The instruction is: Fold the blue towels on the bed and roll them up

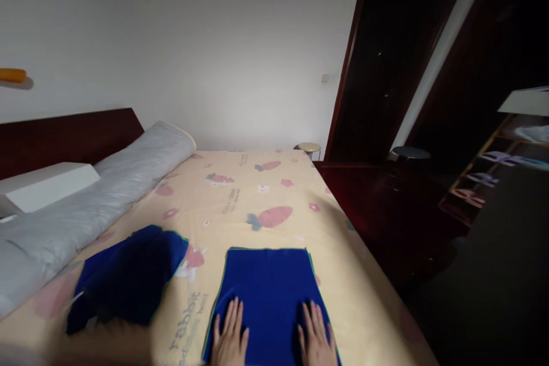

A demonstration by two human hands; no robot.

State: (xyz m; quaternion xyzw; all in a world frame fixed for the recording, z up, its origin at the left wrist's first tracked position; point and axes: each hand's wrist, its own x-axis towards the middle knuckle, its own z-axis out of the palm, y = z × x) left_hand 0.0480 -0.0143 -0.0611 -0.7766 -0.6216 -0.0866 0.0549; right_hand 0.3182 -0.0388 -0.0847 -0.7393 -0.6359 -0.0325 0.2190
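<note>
A blue cloth (268, 291) with a thin green edge lies spread on the patterned bed sheet (231, 168). My left hand (230, 334) rests palm down on its lower left part, fingers stretched out. On the lower right part lies my right hand (316, 334), also flat with the fingers apart. Further left is a second blue cloth (128, 277), crumpled and partly in shadow, touched by neither hand.
A rolled grey quilt (115, 194) runs along the dark headboard (72, 134), with a white box (51, 183) by it. Past the bed stand a round stool (309, 147), a dark stool (410, 152) and a shoe rack (484, 174) near a dark door (386, 74).
</note>
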